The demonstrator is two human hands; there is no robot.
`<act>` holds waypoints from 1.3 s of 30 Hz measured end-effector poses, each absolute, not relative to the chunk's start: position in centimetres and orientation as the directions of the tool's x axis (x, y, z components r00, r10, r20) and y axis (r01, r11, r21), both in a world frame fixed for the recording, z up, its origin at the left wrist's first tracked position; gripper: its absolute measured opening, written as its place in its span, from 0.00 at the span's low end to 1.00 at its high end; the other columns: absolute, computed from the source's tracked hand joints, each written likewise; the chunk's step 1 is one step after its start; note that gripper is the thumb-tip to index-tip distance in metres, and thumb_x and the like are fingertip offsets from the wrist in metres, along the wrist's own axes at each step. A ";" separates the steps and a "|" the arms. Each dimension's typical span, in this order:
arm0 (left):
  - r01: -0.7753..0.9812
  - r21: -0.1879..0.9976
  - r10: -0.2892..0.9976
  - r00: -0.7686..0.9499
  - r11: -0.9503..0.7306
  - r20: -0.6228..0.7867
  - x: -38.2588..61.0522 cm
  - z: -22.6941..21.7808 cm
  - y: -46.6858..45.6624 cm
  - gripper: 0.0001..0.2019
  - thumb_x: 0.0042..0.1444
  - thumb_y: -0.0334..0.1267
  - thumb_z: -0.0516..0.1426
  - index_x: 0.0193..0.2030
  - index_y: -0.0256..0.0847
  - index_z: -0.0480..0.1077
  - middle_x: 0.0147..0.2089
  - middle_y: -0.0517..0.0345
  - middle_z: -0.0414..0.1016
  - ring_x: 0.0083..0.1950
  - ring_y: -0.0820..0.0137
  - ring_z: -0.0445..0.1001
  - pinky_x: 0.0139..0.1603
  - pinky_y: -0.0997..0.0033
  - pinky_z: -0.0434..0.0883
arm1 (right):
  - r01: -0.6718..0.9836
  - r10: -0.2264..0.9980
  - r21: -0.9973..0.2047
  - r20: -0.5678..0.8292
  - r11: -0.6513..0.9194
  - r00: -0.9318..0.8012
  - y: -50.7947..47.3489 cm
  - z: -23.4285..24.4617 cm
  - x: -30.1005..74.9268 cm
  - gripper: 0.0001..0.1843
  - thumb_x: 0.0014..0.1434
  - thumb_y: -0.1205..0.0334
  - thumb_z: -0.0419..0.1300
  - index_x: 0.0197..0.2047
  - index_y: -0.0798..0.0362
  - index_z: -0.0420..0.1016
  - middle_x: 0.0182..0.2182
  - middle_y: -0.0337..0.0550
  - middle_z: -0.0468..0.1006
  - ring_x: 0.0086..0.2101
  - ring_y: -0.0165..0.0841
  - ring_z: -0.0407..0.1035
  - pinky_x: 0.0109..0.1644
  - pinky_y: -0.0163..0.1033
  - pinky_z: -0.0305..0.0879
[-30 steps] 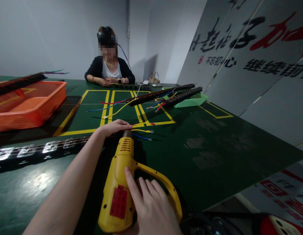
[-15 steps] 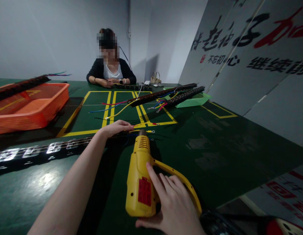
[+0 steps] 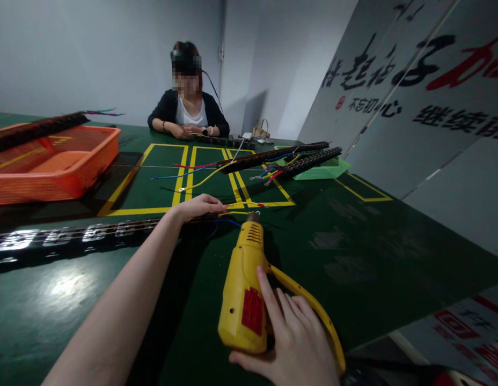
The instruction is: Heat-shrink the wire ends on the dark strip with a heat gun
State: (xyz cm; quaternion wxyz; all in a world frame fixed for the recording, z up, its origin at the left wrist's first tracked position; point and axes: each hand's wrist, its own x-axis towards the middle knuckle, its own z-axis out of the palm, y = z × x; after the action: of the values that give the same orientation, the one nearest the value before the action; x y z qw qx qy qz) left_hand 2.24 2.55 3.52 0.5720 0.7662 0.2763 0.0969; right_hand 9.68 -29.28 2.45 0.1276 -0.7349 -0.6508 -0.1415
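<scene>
My right hand [image 3: 295,327] grips a yellow heat gun [image 3: 246,289], its fingers over the body and its nozzle [image 3: 254,217] pointing away from me. Beyond it, my left hand [image 3: 203,206] pinches wires that come off a long black strip assembly [image 3: 67,236]. A yellow wire [image 3: 235,213] runs to a ring terminal right by the nozzle. Just above lies a wire end with a red sleeve [image 3: 259,204] and a ring terminal. A blue wire [image 3: 228,220] passes behind the nozzle. Part of the strip is hidden by my left forearm.
An orange basket [image 3: 112,140] with another strip [image 3: 35,130] across it stands at left. Two wired strips [image 3: 309,161] rest over a green tray [image 3: 333,170]. Yellow tape [image 3: 128,210] marks the green table. Across it sits a person [image 3: 188,107], hands at another strip [image 3: 228,142].
The heat gun has moved a little to the right in my right hand, bringing its nozzle to the yellow wire's terminal end. My left hand keeps its hold on the wires. The view has shifted slightly.
</scene>
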 end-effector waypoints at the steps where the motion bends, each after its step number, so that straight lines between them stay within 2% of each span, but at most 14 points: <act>1: 0.299 0.933 0.523 0.838 -0.203 -0.155 2.3 3.6 2.4 0.23 0.39 0.58 0.64 0.29 0.37 0.75 0.27 0.60 0.71 0.28 0.75 0.63 0.28 0.74 0.59 | 0.994 0.915 0.010 0.391 -0.109 0.097 -29.1 2.5 9.3 0.65 0.44 0.24 0.54 0.70 0.60 0.36 0.41 0.51 0.78 0.37 0.44 0.73 0.42 0.48 0.66; 5: 0.245 0.937 0.478 0.872 -0.250 -0.101 3.0 3.1 2.4 0.22 0.41 0.57 0.63 0.27 0.36 0.74 0.24 0.62 0.68 0.26 0.76 0.60 0.29 0.74 0.57 | 0.998 0.903 0.032 0.428 -0.048 0.030 -28.3 2.5 7.9 0.63 0.48 0.22 0.47 0.70 0.63 0.36 0.38 0.51 0.78 0.35 0.43 0.73 0.42 0.46 0.65; 9: 0.247 0.934 0.464 0.879 -0.257 -0.104 3.5 2.4 2.7 0.23 0.41 0.58 0.62 0.28 0.36 0.74 0.24 0.61 0.68 0.27 0.75 0.61 0.29 0.74 0.57 | 1.000 0.882 0.020 0.471 0.015 -0.022 -27.3 2.0 6.5 0.62 0.49 0.21 0.38 0.70 0.63 0.34 0.34 0.49 0.78 0.32 0.40 0.73 0.40 0.44 0.64; 13: 0.235 0.940 0.466 0.879 -0.247 -0.097 3.6 2.4 2.7 0.21 0.40 0.55 0.63 0.28 0.35 0.75 0.27 0.60 0.71 0.30 0.73 0.64 0.33 0.73 0.60 | 0.999 0.849 0.011 0.527 0.034 -0.035 -26.8 1.5 5.5 0.55 0.55 0.26 0.35 0.70 0.62 0.35 0.32 0.47 0.78 0.31 0.39 0.73 0.40 0.43 0.63; 18: 0.244 0.938 0.473 0.875 -0.245 -0.104 3.3 2.9 2.4 0.19 0.41 0.54 0.63 0.28 0.37 0.75 0.27 0.60 0.71 0.30 0.73 0.63 0.31 0.73 0.60 | 0.999 0.869 -0.014 0.493 0.049 -0.036 -26.9 1.5 5.6 0.49 0.59 0.31 0.39 0.70 0.60 0.40 0.34 0.47 0.78 0.33 0.39 0.72 0.41 0.43 0.62; 25: 0.265 0.936 0.482 0.867 -0.230 -0.127 3.1 3.3 2.0 0.19 0.42 0.54 0.62 0.30 0.37 0.74 0.26 0.62 0.69 0.28 0.74 0.63 0.30 0.74 0.58 | 0.992 0.908 -0.106 0.418 0.073 -0.023 -27.5 2.3 7.3 0.59 0.47 0.21 0.44 0.69 0.57 0.48 0.34 0.45 0.78 0.33 0.38 0.73 0.41 0.42 0.63; 31: 0.237 0.946 0.440 0.890 -0.223 -0.119 3.0 3.2 2.0 0.20 0.42 0.55 0.62 0.30 0.37 0.74 0.28 0.62 0.71 0.30 0.74 0.64 0.32 0.75 0.60 | 0.997 0.933 -0.066 0.358 -0.026 0.048 -29.2 2.5 9.2 0.67 0.40 0.21 0.54 0.70 0.57 0.40 0.42 0.49 0.78 0.39 0.43 0.73 0.44 0.45 0.65; 35: 0.247 0.939 0.455 0.883 -0.239 -0.116 3.1 3.1 2.1 0.21 0.43 0.56 0.62 0.28 0.37 0.72 0.26 0.62 0.69 0.29 0.74 0.64 0.32 0.75 0.60 | 0.990 0.931 -0.082 0.338 -0.116 0.137 -30.0 2.1 10.2 0.70 0.36 0.26 0.62 0.70 0.56 0.39 0.45 0.48 0.77 0.41 0.44 0.73 0.46 0.46 0.65; 39: 0.256 0.931 0.469 0.876 -0.262 -0.109 3.2 3.3 2.0 0.20 0.43 0.55 0.62 0.26 0.38 0.72 0.25 0.62 0.68 0.28 0.74 0.63 0.30 0.74 0.58 | 0.984 0.927 -0.096 0.331 -0.153 0.176 -30.1 2.1 10.5 0.70 0.35 0.27 0.64 0.70 0.55 0.38 0.48 0.48 0.76 0.42 0.44 0.72 0.45 0.47 0.66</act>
State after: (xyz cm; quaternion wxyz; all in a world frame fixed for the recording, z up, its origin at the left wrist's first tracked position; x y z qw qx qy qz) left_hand 3.18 2.02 3.25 0.5623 0.7886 0.2299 0.0948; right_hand 10.53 -30.14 2.06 0.1457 -0.7530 -0.6343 -0.0972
